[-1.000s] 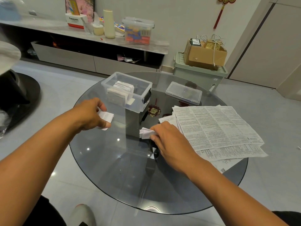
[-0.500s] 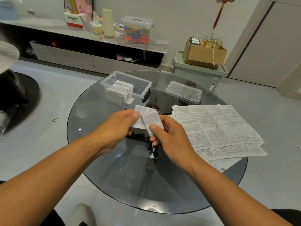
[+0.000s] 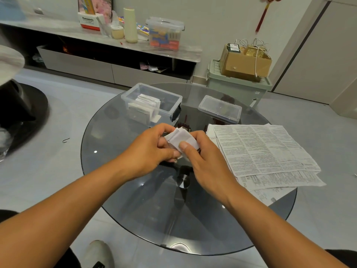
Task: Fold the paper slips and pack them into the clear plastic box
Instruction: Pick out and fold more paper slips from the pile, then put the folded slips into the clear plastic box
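Dominating the room, the round smoked-glass table (image 3: 135, 200) carries printed white paper sheets (image 3: 266, 149) on its right and an open clear plastic box (image 3: 170, 97) of folded slips at its far side. Above its centre, left hand (image 3: 148, 151) and right hand (image 3: 204, 161) together pinch a small folded white slip (image 3: 180, 138).

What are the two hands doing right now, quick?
Left hand: fingers curled round the folded paper slips, holding them above the glass table.
Right hand: thumb pressed on the same slips, pinching them.
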A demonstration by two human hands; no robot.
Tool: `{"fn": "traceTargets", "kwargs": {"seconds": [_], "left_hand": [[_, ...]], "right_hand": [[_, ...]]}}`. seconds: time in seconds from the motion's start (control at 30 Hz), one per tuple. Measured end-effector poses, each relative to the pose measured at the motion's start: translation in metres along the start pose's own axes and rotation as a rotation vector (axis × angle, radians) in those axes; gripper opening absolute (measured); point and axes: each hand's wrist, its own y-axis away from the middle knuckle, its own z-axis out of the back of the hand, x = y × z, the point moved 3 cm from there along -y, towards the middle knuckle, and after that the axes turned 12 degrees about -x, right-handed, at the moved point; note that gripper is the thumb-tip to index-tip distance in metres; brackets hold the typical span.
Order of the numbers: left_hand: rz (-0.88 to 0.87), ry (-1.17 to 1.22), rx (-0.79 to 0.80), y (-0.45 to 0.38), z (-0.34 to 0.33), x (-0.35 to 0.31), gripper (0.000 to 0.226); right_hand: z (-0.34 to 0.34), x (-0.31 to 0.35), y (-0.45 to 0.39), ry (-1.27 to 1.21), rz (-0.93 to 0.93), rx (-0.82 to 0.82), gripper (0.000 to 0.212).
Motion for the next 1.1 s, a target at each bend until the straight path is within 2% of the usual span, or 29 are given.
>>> {"fn": "traceTargets", "kwargs": {"seconds": [0.07,0.1,0.2,0.3,0.37,0.5,0.67,0.77,0.87,0.9,0.97,1.03,1.1], "left_hand": [[-0.096,-0.089,-0.042,-0.005,0.01,-0.008,0.039],[-0.183,-0.185,-0.135,-0.009,0.021,-0.012,0.036],[-0.455,-0.617,-0.393,-0.026,0.055,-0.02,0.042],[-0.538,-0.838,-0.396,-0.046,0.072,-0.007,0.047],[-0.551,-0.883,-0.38,-0.053,0.073,0.0,0.043],[-0.654,-0.845,-0.421,-0.051,0.071,-0.004,0.03],[-0.669,-0.757,-0.187,-0.034,0.053,-0.017,0.028],[-0.574,-0.762,-0.07,-0.016,0.039,-0.03,0.028],[-0.457,-0.753,0.035,0.005,0.036,-0.042,0.026],[-0.417,-0.72,0.058,0.011,0.037,-0.047,0.031],[-0.427,-0.757,0.054,0.018,0.041,-0.054,0.056],[-0.51,-0.957,0.008,0.019,0.045,-0.057,0.082],[-0.513,-1.149,-0.018,0.017,0.045,-0.054,0.095]], "right_hand": [[0.005,0.003,-0.003,0.033,-0.013,-0.029,0.01],[0.008,0.004,-0.005,0.128,0.011,-0.033,0.011],[0.011,0.007,-0.007,0.679,0.243,0.035,0.016],[0.002,0.002,-0.001,0.838,0.312,0.129,0.021],[-0.001,-0.001,0.0,0.814,0.311,0.137,0.023],[0.003,-0.006,-0.003,0.53,0.215,0.07,0.026],[0.014,0.005,-0.003,0.225,0.213,-0.178,0.021],[0.023,0.019,-0.007,0.118,0.25,-0.321,0.021],[0.029,0.026,-0.011,0.087,0.275,-0.363,0.022],[0.03,0.027,-0.012,0.072,0.273,-0.362,0.021],[0.032,0.029,-0.014,0.056,0.271,-0.352,0.019],[0.034,0.031,-0.016,0.047,0.268,-0.347,0.022],[0.035,0.032,-0.017,0.029,0.258,-0.342,0.024]]}}
